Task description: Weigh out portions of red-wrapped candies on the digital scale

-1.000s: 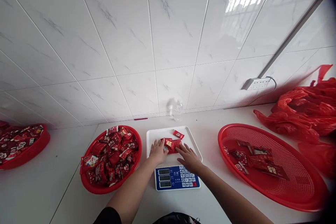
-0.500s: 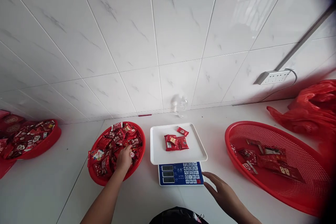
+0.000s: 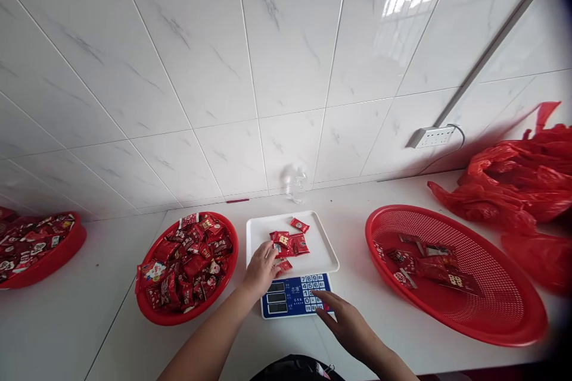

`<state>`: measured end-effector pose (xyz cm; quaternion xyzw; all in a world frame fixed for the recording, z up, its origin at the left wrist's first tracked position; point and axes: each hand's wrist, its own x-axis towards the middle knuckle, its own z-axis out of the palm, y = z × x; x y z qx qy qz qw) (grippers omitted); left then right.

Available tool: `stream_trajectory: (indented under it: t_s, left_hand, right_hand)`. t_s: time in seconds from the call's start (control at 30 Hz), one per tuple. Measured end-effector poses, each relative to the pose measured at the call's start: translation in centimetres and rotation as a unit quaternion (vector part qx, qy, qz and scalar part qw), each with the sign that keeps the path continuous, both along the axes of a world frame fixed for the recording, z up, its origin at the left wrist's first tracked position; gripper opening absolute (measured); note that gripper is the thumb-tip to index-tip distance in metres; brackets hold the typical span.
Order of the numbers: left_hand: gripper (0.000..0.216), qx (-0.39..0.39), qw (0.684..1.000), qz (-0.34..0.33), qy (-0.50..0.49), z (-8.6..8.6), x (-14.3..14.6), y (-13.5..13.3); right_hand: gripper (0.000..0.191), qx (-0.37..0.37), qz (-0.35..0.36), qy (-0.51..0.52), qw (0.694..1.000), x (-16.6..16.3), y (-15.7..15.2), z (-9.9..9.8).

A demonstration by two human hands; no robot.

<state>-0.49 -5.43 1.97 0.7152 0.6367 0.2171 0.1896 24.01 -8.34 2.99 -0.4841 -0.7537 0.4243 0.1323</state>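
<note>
My left hand (image 3: 261, 269) is over the left front part of the white weighing tray (image 3: 324, 250), with its fingers closed on a small red candy packet (image 3: 283, 266). The fingers partly cover that packet. Several other red packets (image 3: 295, 244) lie on the tray, one of them apart near the back. Below the tray is the scale's blue keypad panel (image 3: 292, 300). Above the panel's right side, my right hand (image 3: 346, 318) has its fingers stretched apart and holds nothing. To the left stands a red basket (image 3: 235, 247) heaped with red-wrapped sweets.
A large red oval basket (image 3: 496, 274) with several packets stands on the right, with crumpled red plastic bags (image 3: 513, 178) behind it. Another filled red basket (image 3: 78, 244) is at far left. A clear object (image 3: 297, 184) stands by the tiled wall, below a power strip (image 3: 431, 137).
My left hand has moved right from the basket of sweets to the tray, bringing a red packet. My right hand has shifted from the scale's right edge to over the keypad. The view has turned slightly.
</note>
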Motion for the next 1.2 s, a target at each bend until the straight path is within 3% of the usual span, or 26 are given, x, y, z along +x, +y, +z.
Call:
stream_trajectory:
  t_s: [0.13,0.23,0.4,0.57,0.83,1.1,1.2]
  left_hand:
    - [0.037,-0.008,0.994,-0.083,0.075,-0.7,0.2,0.9]
    - [0.044,-0.044,0.991,-0.093,0.085,-0.7,0.6,2.3]
    - [0.05,-0.106,0.99,-0.064,0.073,-0.7,1.0,4.8]
    - [0.052,-0.098,0.993,-0.017,0.063,-0.7,0.9,5.9]
    - [0.047,-0.073,0.995,0.051,0.035,0.3,0.2,8.1]
    - [0.037,-0.09,0.993,-0.07,0.038,0.6,0.0,7.5]
    - [0.035,-0.106,0.99,-0.07,0.059,0.3,-0.4,6.8]
  right_hand:
    - [0.04,-0.014,-0.017,-0.004,1.0,1.0,-0.6,-0.8]
    - [0.041,-0.017,-0.018,-0.012,1.0,1.5,-1.0,-1.6]
    - [0.042,-0.022,-0.019,-0.017,0.999,1.3,-1.2,-1.6]
    - [0.043,-0.029,-0.025,-0.026,0.999,1.1,-1.3,-0.9]
    - [0.042,-0.025,-0.025,-0.033,0.999,1.7,-1.2,-2.0]
    - [0.042,-0.025,-0.021,-0.041,0.999,1.8,-1.0,-2.2]
    - [0.043,-0.029,-0.014,-0.043,0.999,1.6,-0.9,-2.0]
